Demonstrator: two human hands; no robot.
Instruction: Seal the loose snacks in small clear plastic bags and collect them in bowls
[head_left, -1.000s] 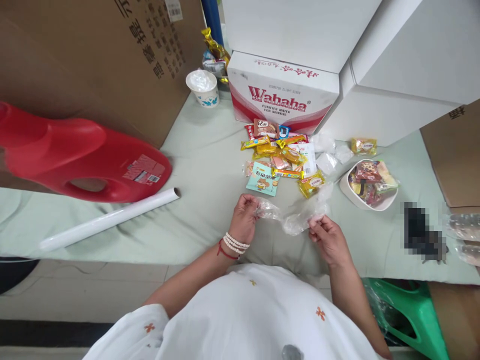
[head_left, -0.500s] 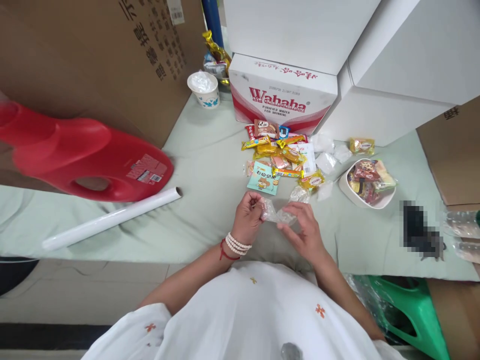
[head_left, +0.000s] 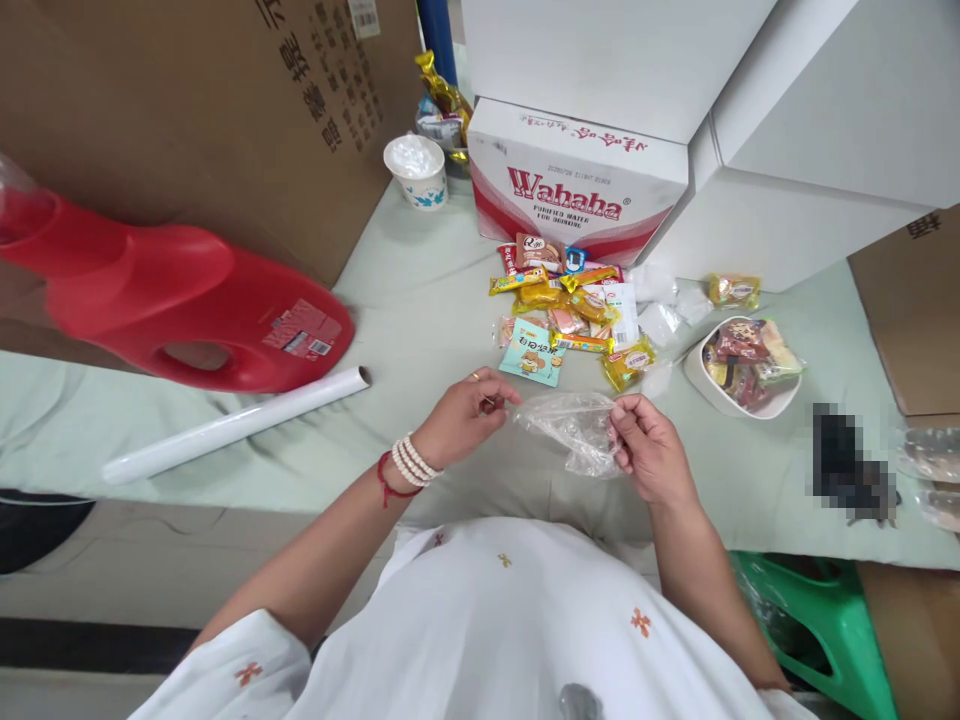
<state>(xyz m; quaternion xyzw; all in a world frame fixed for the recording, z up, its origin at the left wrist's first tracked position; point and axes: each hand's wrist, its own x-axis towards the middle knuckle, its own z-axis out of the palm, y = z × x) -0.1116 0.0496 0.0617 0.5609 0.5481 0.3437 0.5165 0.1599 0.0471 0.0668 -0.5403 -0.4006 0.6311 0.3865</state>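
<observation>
My right hand [head_left: 656, 452] pinches one end of a clear plastic bag [head_left: 574, 425], which is unfolded and wrinkled above the front part of the table. My left hand [head_left: 466, 412], its fingers half bent and apart from the thumb, is by the bag's left end with nothing visible in it. Just beyond the hands lies a pile of wrapped snacks, with a light-blue snack packet [head_left: 532, 352] at its near side and a yellow wrapped snack [head_left: 628, 364] to the right. Several crumpled clear bags [head_left: 664, 322] lie beside the pile.
A white bowl [head_left: 701, 380] of packets stands right. Behind the snacks is a Wahaba-style red-and-white carton [head_left: 570, 205] lettered "Wahaha". A paper cup [head_left: 427, 190], red jug [head_left: 225, 270] and white roll [head_left: 232, 430] are left. A green stool [head_left: 840, 630] is below.
The clear bag has gone from bunched between both hands to spread out. My left hand has let go and moved left; my right hand has moved right, gripping the bag's end.
</observation>
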